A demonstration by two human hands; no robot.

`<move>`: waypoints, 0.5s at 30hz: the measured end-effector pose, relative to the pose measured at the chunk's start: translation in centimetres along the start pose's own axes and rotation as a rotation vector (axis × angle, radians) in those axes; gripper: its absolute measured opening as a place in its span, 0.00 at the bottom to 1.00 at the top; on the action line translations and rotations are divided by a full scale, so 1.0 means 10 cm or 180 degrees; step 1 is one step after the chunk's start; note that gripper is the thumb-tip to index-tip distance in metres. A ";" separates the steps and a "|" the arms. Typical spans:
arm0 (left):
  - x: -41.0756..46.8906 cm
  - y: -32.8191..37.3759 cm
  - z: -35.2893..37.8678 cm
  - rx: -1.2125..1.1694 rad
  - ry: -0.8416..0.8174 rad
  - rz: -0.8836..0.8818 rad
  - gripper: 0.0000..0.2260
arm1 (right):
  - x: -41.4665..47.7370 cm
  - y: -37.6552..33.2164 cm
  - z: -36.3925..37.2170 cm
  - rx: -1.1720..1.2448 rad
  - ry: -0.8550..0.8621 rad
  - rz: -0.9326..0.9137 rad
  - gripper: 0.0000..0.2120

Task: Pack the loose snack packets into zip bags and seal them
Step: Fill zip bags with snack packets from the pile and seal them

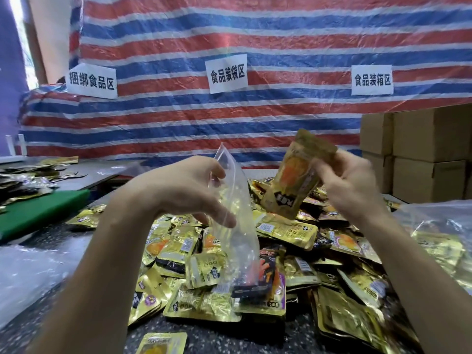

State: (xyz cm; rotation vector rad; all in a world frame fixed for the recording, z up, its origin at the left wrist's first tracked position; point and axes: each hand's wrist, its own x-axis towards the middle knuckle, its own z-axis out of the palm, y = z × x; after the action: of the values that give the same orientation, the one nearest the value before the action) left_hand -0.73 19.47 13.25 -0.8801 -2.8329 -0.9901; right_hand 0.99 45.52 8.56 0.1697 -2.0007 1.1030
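Observation:
My left hand [184, 190] grips a clear zip bag [237, 226] near its top, and the bag hangs down over the pile. A dark packet with orange print shows through the bag's lower part. My right hand [350, 185] holds a gold snack packet [296, 180] upright, just right of the bag's mouth and apart from it. Beneath both hands lies a heap of loose gold snack packets [281, 251] spread across the dark speckled table [217, 338].
Brown cardboard boxes [421, 152] are stacked at the right back. A green board [38, 210] lies at the left, with more packets [30, 180] behind it. Clear plastic bags lie at the left [28, 277] and right [439, 226]. A striped tarp with paper signs hangs behind.

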 end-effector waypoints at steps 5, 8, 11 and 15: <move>0.05 0.05 0.10 -0.0113 -0.0019 0.0054 0.37 | -0.01 -0.27 -0.14 0.1369 0.0649 0.0552 0.08; 0.08 0.10 0.20 -0.0063 -0.0070 0.0113 0.26 | 0.02 -0.47 -0.10 0.2353 0.0664 0.1006 0.07; 0.12 0.12 0.32 -0.0031 0.0107 0.0154 0.19 | 0.03 -0.61 -0.01 0.2506 0.0572 0.1118 0.06; 0.23 0.13 0.36 -0.0361 0.0347 0.0149 0.13 | 0.00 -0.60 0.10 0.1256 0.0773 0.0519 0.11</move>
State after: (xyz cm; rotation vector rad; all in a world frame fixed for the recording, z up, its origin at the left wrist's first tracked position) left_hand -1.44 23.55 11.51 -0.8683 -2.6770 -1.1649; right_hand 3.16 41.12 12.09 0.0722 -1.5887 1.5403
